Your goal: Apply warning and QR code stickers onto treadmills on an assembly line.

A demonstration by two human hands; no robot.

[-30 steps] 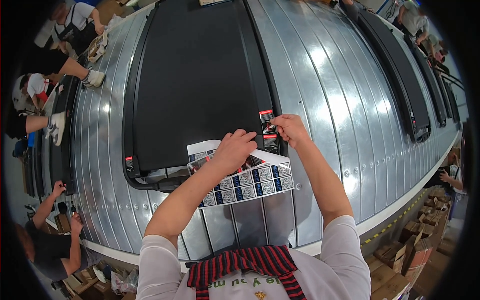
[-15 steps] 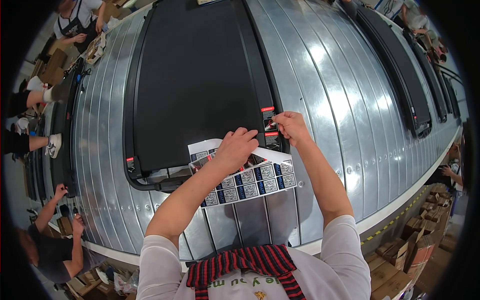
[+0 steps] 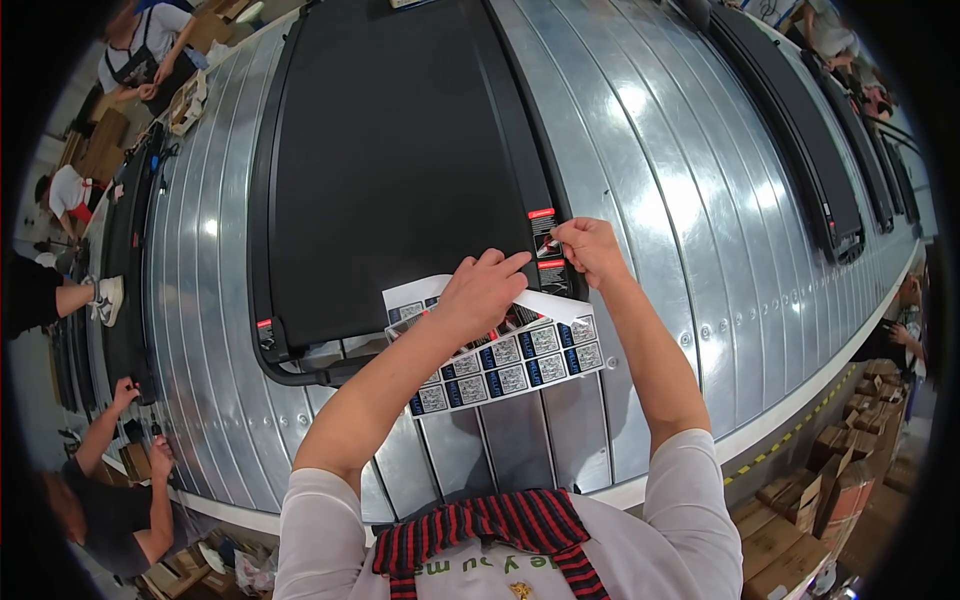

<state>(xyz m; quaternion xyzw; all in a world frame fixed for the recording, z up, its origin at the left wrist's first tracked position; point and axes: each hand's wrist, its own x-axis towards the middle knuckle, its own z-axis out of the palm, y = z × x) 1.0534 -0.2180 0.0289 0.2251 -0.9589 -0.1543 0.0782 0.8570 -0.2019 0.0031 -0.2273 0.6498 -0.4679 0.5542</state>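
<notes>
- Left hand (image 3: 485,293): over the sheet (image 3: 505,375), lower centre of the frame; I cannot tell its grip (the palm hides it).
- Right hand (image 3: 592,252): right of centre, grip pressed together at the upper label (image 3: 543,228) (holding it or not is unclear).
- Black deck (image 3: 390,150): upper centre, on the worktop (image 3: 640,260), label at its right edge.

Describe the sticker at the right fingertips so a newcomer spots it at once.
Find the large black panel on the silver metal surface. Near the panel's lower right corner is a red-topped black sticker. Unlike the lower sticker, it has the right hand at its edge.
</notes>
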